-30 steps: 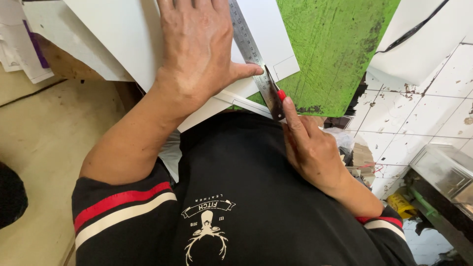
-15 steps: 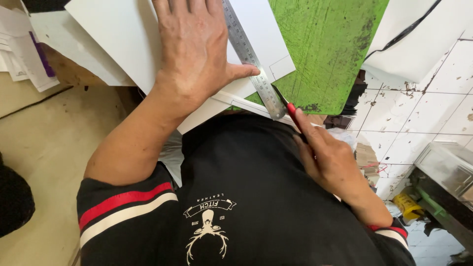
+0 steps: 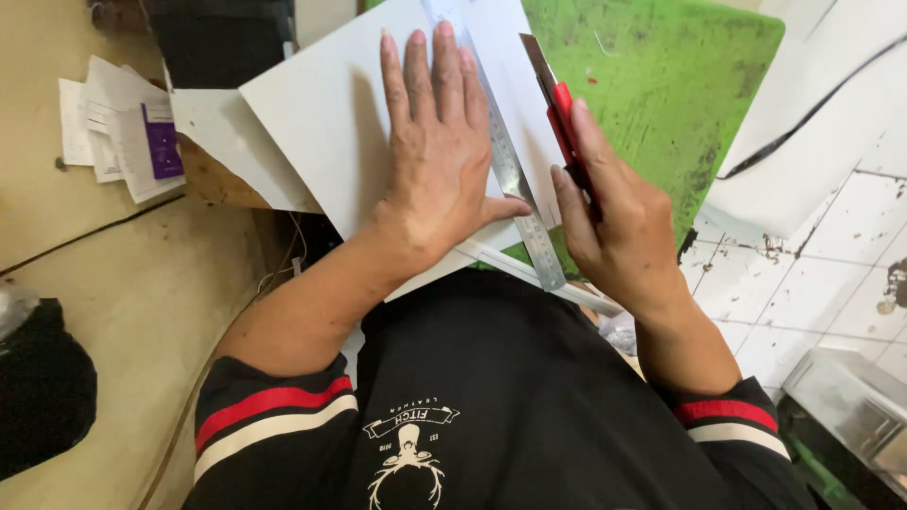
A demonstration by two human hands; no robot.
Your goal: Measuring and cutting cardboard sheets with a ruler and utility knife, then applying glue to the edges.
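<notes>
My left hand (image 3: 436,161) lies flat, fingers together, on a white sheet of board (image 3: 321,132) and presses down a steel ruler (image 3: 505,165) that runs along the sheet's right side. My right hand (image 3: 619,222) grips a red utility knife (image 3: 556,104) with its blade pointing away from me, just right of the ruler near its far half. The sheet rests on a green cutting mat (image 3: 661,85).
Loose papers and a purple card (image 3: 132,137) lie at the left on a beige floor. A white tiled surface (image 3: 803,274) is at the right, with a black cable (image 3: 812,109) over white board. A metal box (image 3: 850,406) sits lower right.
My right hand has carried the knife from the near end of the ruler, by my body, up to its far part. My left hand stays on the sheet and ruler.
</notes>
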